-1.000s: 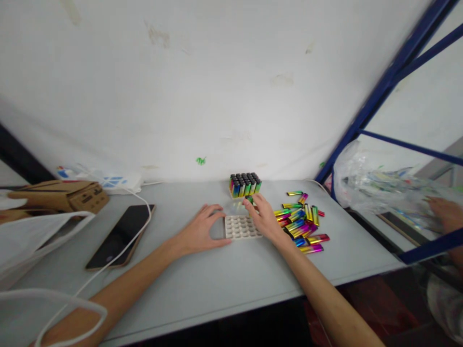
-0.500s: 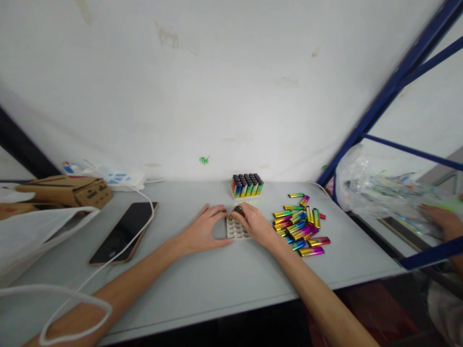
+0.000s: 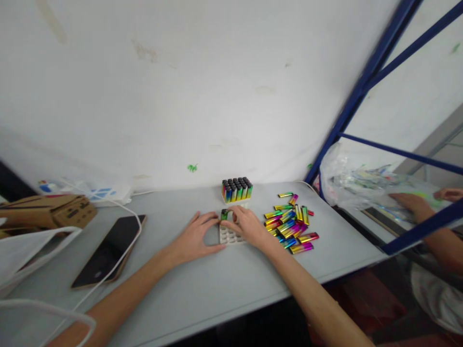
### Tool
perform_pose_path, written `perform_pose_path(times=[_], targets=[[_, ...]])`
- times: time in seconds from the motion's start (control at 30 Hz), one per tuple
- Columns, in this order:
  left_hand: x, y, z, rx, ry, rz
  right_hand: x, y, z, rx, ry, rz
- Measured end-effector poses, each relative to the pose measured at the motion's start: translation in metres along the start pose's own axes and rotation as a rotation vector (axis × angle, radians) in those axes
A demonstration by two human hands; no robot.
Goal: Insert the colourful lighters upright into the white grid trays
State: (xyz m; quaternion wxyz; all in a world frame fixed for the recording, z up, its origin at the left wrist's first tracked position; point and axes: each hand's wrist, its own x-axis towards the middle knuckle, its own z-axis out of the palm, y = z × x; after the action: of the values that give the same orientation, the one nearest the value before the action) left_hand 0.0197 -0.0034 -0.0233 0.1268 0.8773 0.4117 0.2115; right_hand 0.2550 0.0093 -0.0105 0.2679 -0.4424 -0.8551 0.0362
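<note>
A white tray [image 3: 227, 237] with rows of slots lies flat on the table between my hands. My left hand [image 3: 193, 238] steadies it, fingers at its left edge and thumb by its near left corner. One lighter [image 3: 224, 215], dark-topped and green, stands upright at the tray's far left. The thumb and forefinger of my right hand [image 3: 246, 224] are curled closely around this lighter, covering part of the tray. Just right of that hand lies a loose pile of shiny multicoloured lighters [image 3: 289, 226]. Behind the tray, a second block of lighters [image 3: 237, 190] stands upright in neat rows.
A phone [image 3: 108, 250] with a white cable [image 3: 125, 246] across it lies left. Beyond it are a cardboard box [image 3: 54, 209] and a white bag [image 3: 32, 250]. At right stand a blue metal frame [image 3: 347, 115], a clear plastic bag [image 3: 336, 168] and another person's hand [image 3: 408, 202].
The view has swung a little to the right. My right fingers have shifted slightly off the lighter's top, and more of it shows. My left hand stays at the tray.
</note>
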Motion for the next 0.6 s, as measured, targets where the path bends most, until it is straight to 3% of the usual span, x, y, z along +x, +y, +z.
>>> perform_pose_path(times=[0.13,0.3,0.4,0.47,0.6], targets=[[0.0,-0.002,0.001,0.006,0.003,0.02,-0.013,0.043,-0.027,-0.107,0.114,0.215],[-0.001,-0.001,0.0,-0.006,0.021,0.026,-0.035,0.116,-0.062,-0.334,0.126,0.533],[-0.001,0.0,0.0,-0.002,0.016,0.023,-0.035,0.149,-0.075,-0.414,0.052,0.705],[-0.001,-0.001,0.0,0.002,0.021,0.03,-0.027,0.165,-0.079,-0.428,0.0,0.741],[-0.001,-0.004,0.002,0.01,0.055,0.051,-0.009,0.178,-0.075,-0.389,-0.09,0.681]])
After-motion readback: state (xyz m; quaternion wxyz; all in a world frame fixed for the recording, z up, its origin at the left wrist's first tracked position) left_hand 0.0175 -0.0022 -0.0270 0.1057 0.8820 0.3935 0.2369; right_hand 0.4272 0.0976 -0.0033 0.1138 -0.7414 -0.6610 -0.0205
